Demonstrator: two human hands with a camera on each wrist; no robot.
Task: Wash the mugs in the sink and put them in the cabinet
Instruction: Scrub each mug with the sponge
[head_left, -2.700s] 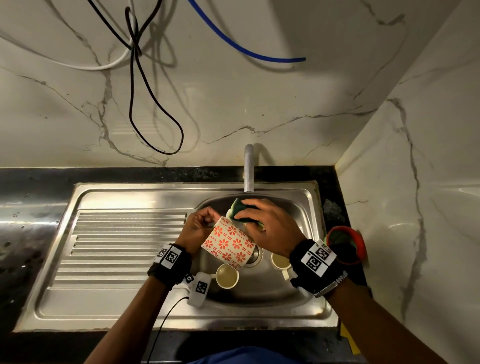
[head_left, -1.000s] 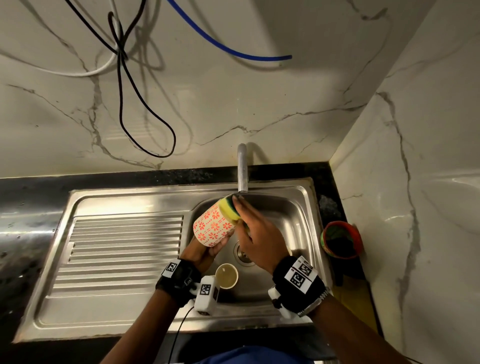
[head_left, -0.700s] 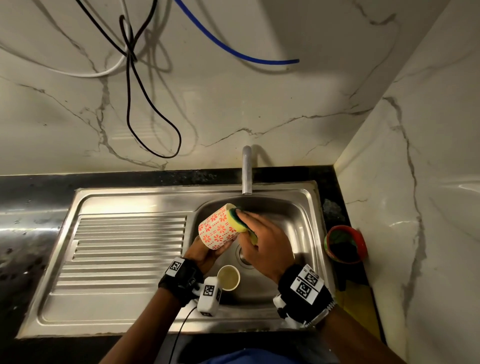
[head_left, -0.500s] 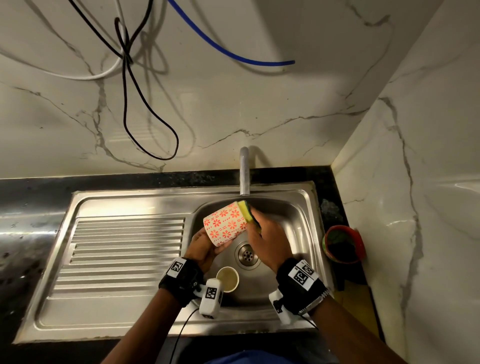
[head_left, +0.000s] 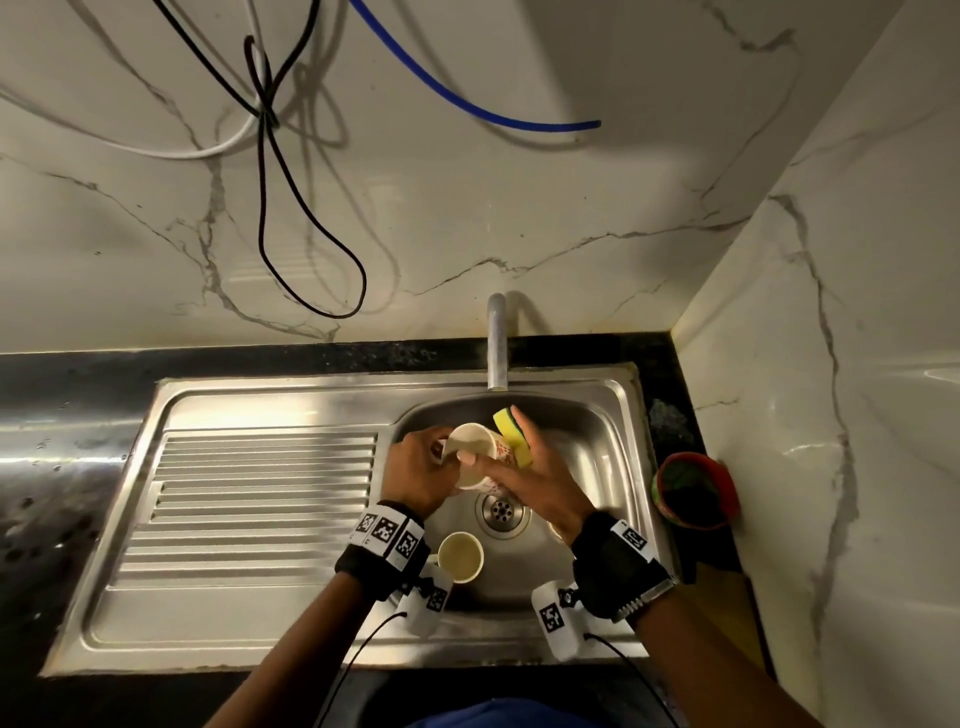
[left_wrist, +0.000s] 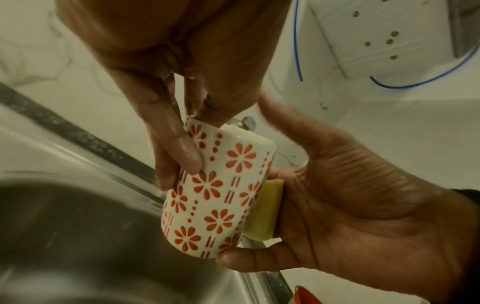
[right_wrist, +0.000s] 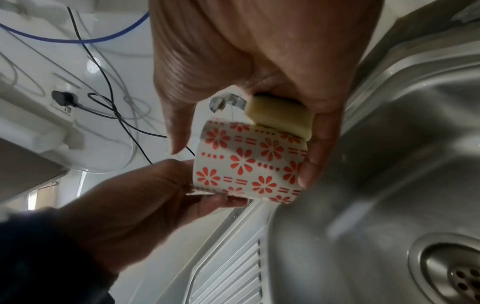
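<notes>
A white mug with red flowers (head_left: 475, 452) (left_wrist: 215, 193) (right_wrist: 249, 162) is held over the sink basin (head_left: 597, 447), its mouth turned toward the camera. My left hand (head_left: 421, 467) (left_wrist: 179, 131) (right_wrist: 145, 197) grips it at the rim and handle side. My right hand (head_left: 530, 478) (left_wrist: 337, 197) (right_wrist: 246, 82) presses a yellow-green sponge (head_left: 514, 434) (left_wrist: 265, 211) (right_wrist: 280, 117) against the mug's side, fingers curled round both. A second mug (head_left: 460, 556) stands on the basin floor. Another one is mostly hidden under my right wrist.
The tap (head_left: 496, 343) stands behind the basin, and the drain (head_left: 501, 512) lies below the hands. A ribbed drainboard (head_left: 260, 493) stretches left. A red-rimmed bowl (head_left: 696, 488) sits on the dark counter at right. Cables hang on the marble wall (head_left: 291, 182).
The mug has turned from lying sideways with its base toward the sponge to mouth facing up. The sponge has moved from the mug's end to its far side.
</notes>
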